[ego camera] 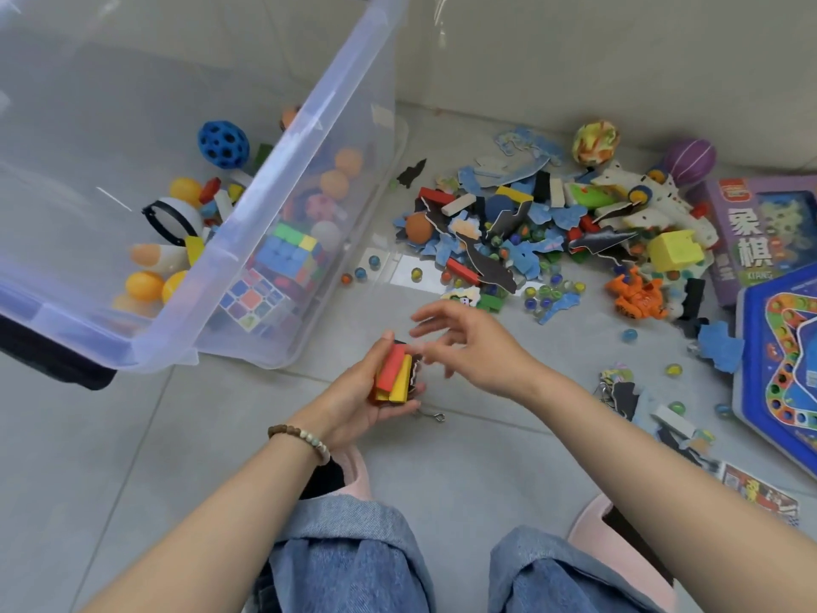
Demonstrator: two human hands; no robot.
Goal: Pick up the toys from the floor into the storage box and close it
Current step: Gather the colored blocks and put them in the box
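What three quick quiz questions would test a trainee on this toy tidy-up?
1. True or false: the left hand grips red and yellow blocks.
2. Where is the blue holed ball? A inside the storage box; B out on the floor; C in a hand.
3. Fill in: the right hand is ____, holding nothing.
Key: 1 true; 2 A; 3 open.

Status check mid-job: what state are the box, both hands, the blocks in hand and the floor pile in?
storage box: open, no lid on it, partly filled with balls and puzzle cubes.
left hand: grips a bundle of blocks.
red and yellow blocks: held in the left hand, not yet in the box.
right hand: fingers spread, holding nothing.
toy pile: scattered on the floor, not yet collected.
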